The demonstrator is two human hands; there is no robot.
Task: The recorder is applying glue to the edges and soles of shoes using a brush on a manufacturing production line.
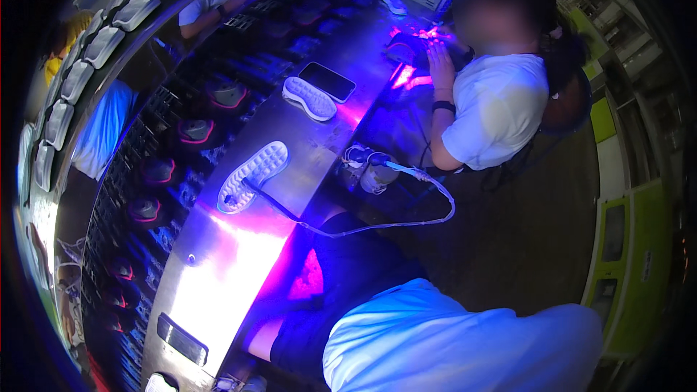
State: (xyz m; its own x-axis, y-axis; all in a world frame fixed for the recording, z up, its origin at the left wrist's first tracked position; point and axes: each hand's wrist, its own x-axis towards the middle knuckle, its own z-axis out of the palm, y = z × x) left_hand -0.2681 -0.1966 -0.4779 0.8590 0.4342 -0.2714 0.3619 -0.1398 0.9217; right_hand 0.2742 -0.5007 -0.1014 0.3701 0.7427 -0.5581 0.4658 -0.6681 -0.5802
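Observation:
Neither my left hand nor my right hand shows; only my white shirt [435, 334] and dark shorts [348, 261] are in sight at the bottom. In front of me a white shoe sole [265, 162] lies on the metal bench [283, 134], its cupped side up. A thin cord [341, 234] reaches onto that sole, with a small dark piece [229, 199] at its heel end. Further along the bench, a second white sole [310, 99] lies beside a dark phone [328, 81]. Another phone [181, 339] rests near the bench's lower left.
Left of the bench, a dark rack or conveyor carries several shoe uppers [196, 131] edged in glowing pink. A co-worker [501, 101] sits at the right, hands on a shoe [401, 51] under purple light. The cord loops near blue connectors [370, 158]. Green cabinets [642, 268] stand far right.

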